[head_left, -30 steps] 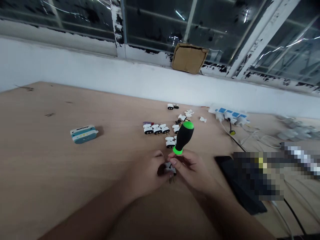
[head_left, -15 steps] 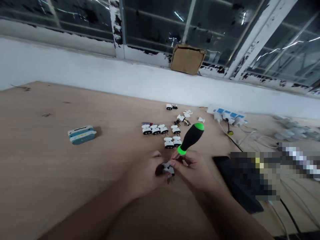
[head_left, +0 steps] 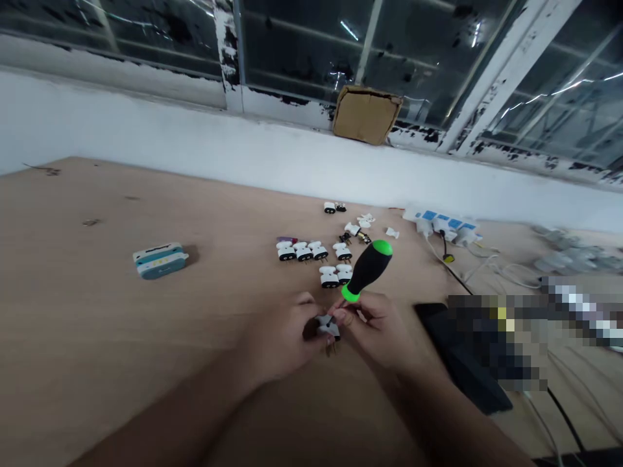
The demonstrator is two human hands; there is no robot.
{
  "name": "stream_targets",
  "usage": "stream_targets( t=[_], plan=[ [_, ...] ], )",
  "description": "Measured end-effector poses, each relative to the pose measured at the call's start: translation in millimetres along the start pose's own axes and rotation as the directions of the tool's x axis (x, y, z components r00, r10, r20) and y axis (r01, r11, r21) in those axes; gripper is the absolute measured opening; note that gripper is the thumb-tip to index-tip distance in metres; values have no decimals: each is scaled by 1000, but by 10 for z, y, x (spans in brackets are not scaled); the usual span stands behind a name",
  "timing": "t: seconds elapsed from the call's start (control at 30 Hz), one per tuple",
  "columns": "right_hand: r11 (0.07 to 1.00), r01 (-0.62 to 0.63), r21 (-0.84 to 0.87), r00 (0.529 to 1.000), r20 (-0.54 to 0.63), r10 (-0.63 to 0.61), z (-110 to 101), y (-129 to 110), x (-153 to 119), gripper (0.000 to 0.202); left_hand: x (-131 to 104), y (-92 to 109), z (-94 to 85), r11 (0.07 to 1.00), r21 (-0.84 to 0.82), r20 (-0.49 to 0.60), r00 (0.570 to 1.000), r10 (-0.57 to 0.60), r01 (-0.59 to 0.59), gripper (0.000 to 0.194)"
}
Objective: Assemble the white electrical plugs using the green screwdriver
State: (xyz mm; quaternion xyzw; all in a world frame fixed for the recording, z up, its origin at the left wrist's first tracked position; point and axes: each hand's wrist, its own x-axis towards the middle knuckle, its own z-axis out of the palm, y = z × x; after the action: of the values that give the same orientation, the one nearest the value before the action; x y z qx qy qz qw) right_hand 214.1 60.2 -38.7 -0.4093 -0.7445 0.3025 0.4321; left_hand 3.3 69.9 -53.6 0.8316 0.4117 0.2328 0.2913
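My left hand (head_left: 285,337) is closed around a white and black power plug (head_left: 328,326), its metal pins pointing down toward me. In my right hand (head_left: 377,327) the fingers pinch the shaft of a screwdriver (head_left: 367,271) with a black and green handle. The screwdriver leans up and to the right, and its lower end meets the plug; my fingertips partly hide the tip. Just beyond my hands stand several similar white and black plugs (head_left: 329,277) in short rows. A thin purple tool (head_left: 287,239) lies behind the left row.
Loose plug parts (head_left: 352,229) are scattered farther back. A power strip (head_left: 438,224) with cables runs along the wall at right. Near my right forearm lies a flat black object (head_left: 462,357). A blue and white box-like item (head_left: 160,261) sits at left; a cardboard box (head_left: 366,115) rests on the windowsill.
The screwdriver handle has shifted slightly to the left. Both hands stay nearly in place, still on the plug and the screwdriver.
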Motion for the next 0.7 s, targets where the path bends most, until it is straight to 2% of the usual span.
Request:
stream_targets(
  t=[0.13,0.3,0.47,0.63,0.7],
  plan=[
    [1000,-20,-19,1000,-11,19,3,16,-15,17,-10,6,-6,1000,2,6,1000,-18,18,16],
    [997,17,-73,999,-30,-19,24,-22,-13,16,0,-1,23,1000,29,-8,1000,-12,12,17],
    [998,-32,-46,997,-72,29,70,-35,-22,13,1,33,59,989,118,-17,996,-90,91,26],
    [998,-58,-16,996,-65,57,69,-15,-36,13,-63,37,47,985,161,19,998,57,-59,41],
    [998,-63,-19,996,-58,62,68,-21,-38,13,-79,22,37,978,190,45,996,78,-85,42]
  ],
)
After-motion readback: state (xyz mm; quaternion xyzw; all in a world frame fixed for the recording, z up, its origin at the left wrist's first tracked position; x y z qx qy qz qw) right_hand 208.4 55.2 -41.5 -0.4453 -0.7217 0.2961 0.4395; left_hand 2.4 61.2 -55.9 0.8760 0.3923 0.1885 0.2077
